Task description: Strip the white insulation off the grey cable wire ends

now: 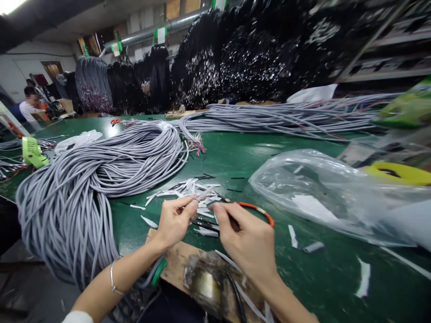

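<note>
My left hand (177, 220) is closed, thumb pressed against the fingers, over the green table. A thin pale piece shows at its fingertips, too blurred to name. Just to the right, my right hand (244, 231) is closed too, its thumb and forefinger pinched together; what they hold, if anything, is too small to make out. The fingertips of both hands are close to each other. Behind them lies a pile of white strips (183, 188). Scissors with orange handles (266, 213) lie partly hidden behind my right hand.
A big coil of grey cables (134, 157) covers the left side. More cables (269, 117) stretch along the back. To the right lie a clear plastic bag (313, 193) and a yellow ring (400, 172). A wooden board (178, 260) is at the front edge. A person (30, 105) is far left.
</note>
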### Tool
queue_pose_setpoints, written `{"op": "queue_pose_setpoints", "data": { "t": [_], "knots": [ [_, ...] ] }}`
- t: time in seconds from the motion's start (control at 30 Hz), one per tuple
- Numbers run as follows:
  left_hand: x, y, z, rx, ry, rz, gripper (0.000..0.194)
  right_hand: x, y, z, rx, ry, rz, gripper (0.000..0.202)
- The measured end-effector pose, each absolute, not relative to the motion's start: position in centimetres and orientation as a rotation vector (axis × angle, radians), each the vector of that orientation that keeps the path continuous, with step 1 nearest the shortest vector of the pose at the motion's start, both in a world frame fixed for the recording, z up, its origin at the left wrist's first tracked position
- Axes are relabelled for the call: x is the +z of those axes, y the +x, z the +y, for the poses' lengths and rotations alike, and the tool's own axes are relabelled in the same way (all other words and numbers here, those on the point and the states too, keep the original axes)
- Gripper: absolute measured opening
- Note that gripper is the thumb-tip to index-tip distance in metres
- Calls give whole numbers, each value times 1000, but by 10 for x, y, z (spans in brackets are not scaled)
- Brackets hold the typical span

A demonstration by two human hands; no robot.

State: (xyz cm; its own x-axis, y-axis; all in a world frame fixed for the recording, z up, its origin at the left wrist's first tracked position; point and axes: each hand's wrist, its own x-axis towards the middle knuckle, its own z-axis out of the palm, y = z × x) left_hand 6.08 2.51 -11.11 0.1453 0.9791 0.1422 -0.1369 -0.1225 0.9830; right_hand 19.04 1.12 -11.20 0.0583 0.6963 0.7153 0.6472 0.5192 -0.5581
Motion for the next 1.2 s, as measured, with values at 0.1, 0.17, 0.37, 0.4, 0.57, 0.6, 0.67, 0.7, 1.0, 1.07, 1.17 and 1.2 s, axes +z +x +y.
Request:
{"op": "queue_pose_setpoints", "data": {
  "t": [0.1,0.17,0.37,0.4,0.57,0.6,0.67,0.7,1.0,1.07,1.17,1.2],
  "knots": [
    [-111,61,24,1242,1285,960,54,-112,188,10,-23,-1106,-1747,28],
    [-111,62,24,1235,1294,963,55,-113,187,10,-29,-1099,-1762,27],
    [-114,62,25,1215,1358,1000,53,-113,188,10,14,-1105,-1743,27],
    [-115,62,25,1215,1365,1008,53,-112,188,10,24,-1118,-1737,27],
    [-113,61,24,1197,1386,1018,54,-108,187,9,63,-1152,-1731,30],
    [-113,61,24,1191,1396,1016,54,-108,187,9,84,-1149,-1726,30],
    [-113,61,24,1188,1425,1012,52,-109,187,10,143,-1149,-1707,30],
    [-113,61,24,1193,1451,1013,49,-110,187,10,183,-1153,-1698,30],
    [-110,67,16,1249,2063,1186,27,-104,192,7,278,-1163,-1617,28],
    [-113,66,16,1258,2180,1241,25,-98,198,6,243,-1185,-1490,26],
    [-117,65,19,1187,2219,1355,23,-91,208,6,143,-1069,-984,27],
    [-117,66,19,1167,2198,1379,22,-90,210,7,132,-1046,-876,27]
  ]
}}
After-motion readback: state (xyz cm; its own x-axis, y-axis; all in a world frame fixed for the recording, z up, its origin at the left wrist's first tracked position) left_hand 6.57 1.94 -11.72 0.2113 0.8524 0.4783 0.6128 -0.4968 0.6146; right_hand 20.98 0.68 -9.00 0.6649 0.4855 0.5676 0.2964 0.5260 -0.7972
